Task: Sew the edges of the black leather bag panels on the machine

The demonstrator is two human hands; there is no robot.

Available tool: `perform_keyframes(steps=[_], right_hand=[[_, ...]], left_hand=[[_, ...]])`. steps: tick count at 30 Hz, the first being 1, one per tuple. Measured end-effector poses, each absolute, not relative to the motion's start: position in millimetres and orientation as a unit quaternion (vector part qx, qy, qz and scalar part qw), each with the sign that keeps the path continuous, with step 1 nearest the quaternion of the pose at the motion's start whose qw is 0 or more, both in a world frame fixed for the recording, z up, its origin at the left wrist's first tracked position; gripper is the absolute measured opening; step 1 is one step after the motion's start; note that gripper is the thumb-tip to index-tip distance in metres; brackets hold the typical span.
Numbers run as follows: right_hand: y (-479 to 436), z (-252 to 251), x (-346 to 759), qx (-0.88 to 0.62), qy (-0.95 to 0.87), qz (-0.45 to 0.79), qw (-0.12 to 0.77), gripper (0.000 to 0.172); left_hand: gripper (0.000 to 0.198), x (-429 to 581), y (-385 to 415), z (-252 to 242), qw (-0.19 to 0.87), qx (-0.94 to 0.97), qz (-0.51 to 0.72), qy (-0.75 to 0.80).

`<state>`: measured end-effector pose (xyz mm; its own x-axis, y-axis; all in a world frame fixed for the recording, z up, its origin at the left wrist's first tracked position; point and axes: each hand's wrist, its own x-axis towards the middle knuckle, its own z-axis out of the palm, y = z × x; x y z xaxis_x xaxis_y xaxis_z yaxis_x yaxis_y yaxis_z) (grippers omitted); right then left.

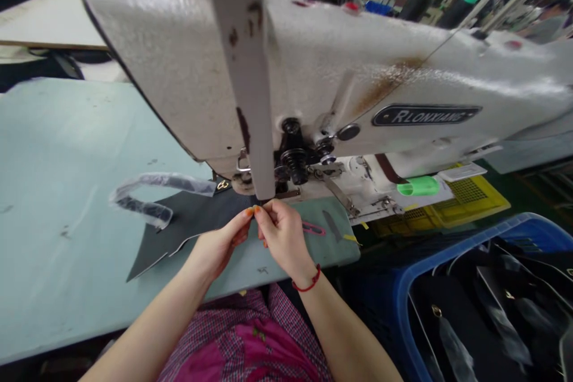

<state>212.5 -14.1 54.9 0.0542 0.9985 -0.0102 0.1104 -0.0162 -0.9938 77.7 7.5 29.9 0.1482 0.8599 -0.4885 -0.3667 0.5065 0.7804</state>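
Observation:
My left hand [221, 242] and my right hand [282, 233] meet fingertip to fingertip just below the needle area of a big white sewing machine [313, 71]. Both are pinched shut; whatever sits between the fingertips is too small to make out, perhaps a thread. Under and to the left of my hands lies a dark leather piece [179, 227] with a plastic-wrapped handle [147, 197] looping off its left end. A pink thread snip [313, 228] rests on the table right of my right hand. A red cord circles my right wrist.
The pale green table [58, 191] stretches left. A blue bin [447, 262] of dark bag parts stands at the lower right, with a yellow tray [474, 200] behind it. A green spool [418, 186] lies on the machine bed. People work in the far background.

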Motion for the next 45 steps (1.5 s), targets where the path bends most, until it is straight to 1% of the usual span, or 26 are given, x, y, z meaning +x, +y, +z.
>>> perform_keyframes(steps=[5, 9, 11, 18, 22, 27, 32, 39, 45], right_hand=[[-16.6, 54.2, 212.6, -0.546, -0.514, 0.458, 0.476, 0.035], [-29.6, 46.4, 214.7, -0.547, -0.499, 0.461, 0.489, 0.032], [-40.0, 37.1, 218.6, -0.563, -0.495, 0.453, 0.482, 0.032], [-68.3, -12.0, 234.1, -0.623, -0.507, 0.426, 0.416, 0.028], [-71.2, -25.8, 235.6, -0.631, -0.526, 0.405, 0.400, 0.027], [-69.5, -27.8, 235.2, -0.640, -0.558, 0.363, 0.382, 0.028], [-69.7, -25.9, 235.4, -0.644, -0.569, 0.353, 0.369, 0.029], [-69.0, -23.3, 235.2, -0.634, -0.580, 0.343, 0.379, 0.028], [-70.0, -31.6, 236.7, -0.624, -0.589, 0.335, 0.390, 0.027]], left_hand=[[0.045, 74.4, 11.0, 30.5, 0.722, 0.329, 0.401, 0.458], [0.048, 75.8, 13.2, 33.0, 0.727, 0.349, 0.381, 0.453], [0.048, 77.3, 13.7, 33.6, 0.725, 0.355, 0.380, 0.452], [0.050, 80.5, 16.8, 33.3, 0.741, 0.374, 0.393, 0.396], [0.048, 82.5, 21.5, 36.3, 0.743, 0.355, 0.408, 0.395], [0.045, 84.1, 29.1, 38.5, 0.745, 0.342, 0.420, 0.390], [0.041, 84.3, 36.2, 36.4, 0.741, 0.330, 0.437, 0.390], [0.034, 85.1, 42.0, 34.1, 0.721, 0.321, 0.469, 0.396], [0.035, 87.5, 45.0, 33.2, 0.709, 0.316, 0.481, 0.407]])
